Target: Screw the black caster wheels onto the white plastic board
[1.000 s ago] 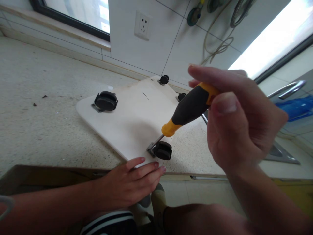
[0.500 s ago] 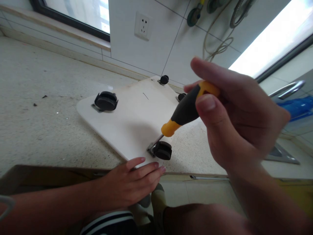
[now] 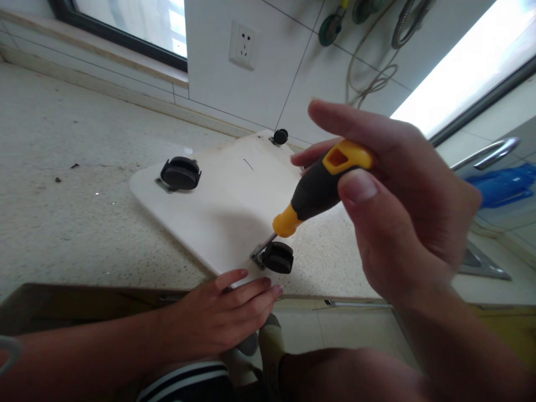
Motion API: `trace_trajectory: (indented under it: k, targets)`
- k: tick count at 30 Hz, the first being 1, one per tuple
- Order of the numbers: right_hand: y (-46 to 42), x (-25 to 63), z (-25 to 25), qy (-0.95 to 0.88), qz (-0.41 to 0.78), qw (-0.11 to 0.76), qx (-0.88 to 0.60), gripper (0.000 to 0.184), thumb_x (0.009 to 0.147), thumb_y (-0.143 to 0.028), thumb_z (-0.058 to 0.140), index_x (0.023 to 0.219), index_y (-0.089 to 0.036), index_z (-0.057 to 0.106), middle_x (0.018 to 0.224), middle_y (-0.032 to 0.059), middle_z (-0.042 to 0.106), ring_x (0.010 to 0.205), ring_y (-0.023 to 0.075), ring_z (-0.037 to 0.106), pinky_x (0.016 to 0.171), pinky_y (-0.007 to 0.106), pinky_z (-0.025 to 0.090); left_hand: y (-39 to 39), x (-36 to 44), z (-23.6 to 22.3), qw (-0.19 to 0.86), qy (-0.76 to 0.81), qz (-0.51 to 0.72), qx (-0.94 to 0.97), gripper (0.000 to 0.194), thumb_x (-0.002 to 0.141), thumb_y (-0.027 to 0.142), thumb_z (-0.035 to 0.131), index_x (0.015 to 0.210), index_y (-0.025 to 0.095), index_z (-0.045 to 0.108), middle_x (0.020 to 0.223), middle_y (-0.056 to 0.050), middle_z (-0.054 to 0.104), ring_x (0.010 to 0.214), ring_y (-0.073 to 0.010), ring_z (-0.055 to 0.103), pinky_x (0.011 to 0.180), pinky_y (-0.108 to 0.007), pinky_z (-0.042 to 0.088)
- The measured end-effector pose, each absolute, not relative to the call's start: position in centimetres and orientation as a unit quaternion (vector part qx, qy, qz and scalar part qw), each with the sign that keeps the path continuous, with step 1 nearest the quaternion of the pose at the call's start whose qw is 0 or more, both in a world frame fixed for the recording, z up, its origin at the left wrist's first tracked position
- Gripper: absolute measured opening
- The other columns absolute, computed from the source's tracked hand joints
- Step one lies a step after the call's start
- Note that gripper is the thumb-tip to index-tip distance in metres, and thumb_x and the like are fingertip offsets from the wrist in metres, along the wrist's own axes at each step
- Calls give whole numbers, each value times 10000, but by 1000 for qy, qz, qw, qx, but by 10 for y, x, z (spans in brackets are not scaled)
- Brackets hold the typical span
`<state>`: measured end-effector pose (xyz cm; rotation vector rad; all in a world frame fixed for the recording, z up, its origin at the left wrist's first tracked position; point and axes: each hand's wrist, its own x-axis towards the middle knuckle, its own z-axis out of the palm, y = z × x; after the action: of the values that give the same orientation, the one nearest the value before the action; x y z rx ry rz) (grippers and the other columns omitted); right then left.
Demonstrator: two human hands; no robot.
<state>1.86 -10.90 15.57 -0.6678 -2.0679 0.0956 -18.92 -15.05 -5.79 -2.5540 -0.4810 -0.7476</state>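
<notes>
Screwdriver (image 3: 307,198) turned, yellow slot (image 3: 336,158) plainer; right hand (image 3: 406,206) pinching handle (image 3: 320,187), left hand (image 3: 230,315) loosely spread.

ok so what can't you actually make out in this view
All in the head view:
- tip of the screwdriver: too small against the metal plate to tell whether it sits in a screw
- right corner of the board: mostly behind the right hand
- underside of the board: turned away
- sink: partly behind the right hand
- pale loop: blurred, cut off by the left edge
</notes>
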Motion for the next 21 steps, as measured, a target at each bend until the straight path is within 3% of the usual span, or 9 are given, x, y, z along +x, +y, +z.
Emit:
trace_trajectory:
  k: [3,5,8,12,14,15,18,19,21]
  targets:
    - [-107,19,155,-816,-5,504,-284,126,1000,-274,786,1083,-322,867,917,3,768,783,193,683,698,363,597,-151,-189,-58,222,-176,-264,-922,338,1102,349,633,1420,319,742,1731,29,521,1621,-210,362,1280,-401,358]
    - [-108,21,155,-810,1,506,-296,187,1041,-243,714,1131,-301,868,928,2,782,766,186,691,688,363,587,-151,-189,-57,226,-174,-269,-920,328,1096,350,643,1406,323,747,1722,33,534,1618,-212,369,1286,-385,365]
    - [-112,24,158,-821,60,476,-310,382,1082,-205,533,1363,-254,787,1034,31,796,841,208,746,705,377,606,-151,-189,-56,220,-175,-276,-919,321,1094,329,638,1393,314,752,1704,26,557,1617,-212,376,1304,-377,359]
    - [-116,26,165,-854,-53,385,-345,180,1050,-356,708,1122,-198,756,798,-8,719,619,118,587,564,307,499,-151,-188,-57,219,-174,-284,-917,317,1094,342,646,1391,317,754,1708,28,551,1618,-211,376,1336,-400,323]
    - [-118,27,169,-862,-85,383,-322,182,1016,-361,768,1036,-184,732,793,-12,699,599,95,549,540,295,469,-151,-188,-58,219,-172,-286,-917,317,1093,340,650,1391,315,756,1709,28,549,1618,-213,375,1357,-421,289]
    - [-119,28,171,-870,-58,369,-322,149,1042,-312,711,1117,-185,731,875,2,727,653,106,596,580,292,507,-151,-188,-59,217,-171,-287,-917,316,1092,331,649,1388,312,758,1709,27,550,1620,-216,371,1365,-429,276]
    - [-121,28,179,-894,23,312,-320,413,1015,-171,552,1417,-159,645,1075,43,766,753,145,670,684,323,588,-150,-188,-61,207,-170,-288,-920,321,1089,311,636,1384,303,761,1709,22,552,1638,-227,350,1369,-430,276]
    - [-122,28,181,-898,8,299,-323,405,995,-172,564,1385,-143,666,1023,42,771,701,146,651,651,335,570,-150,-188,-61,207,-169,-286,-920,325,1090,314,632,1389,302,759,1708,20,553,1641,-228,346,1371,-429,276]
    - [-123,27,186,-891,-86,294,-334,162,1005,-240,651,1105,-157,748,774,5,715,531,118,522,545,346,468,-150,-188,-60,211,-168,-283,-920,330,1092,321,633,1397,300,757,1706,16,556,1637,-226,350,1383,-438,251]
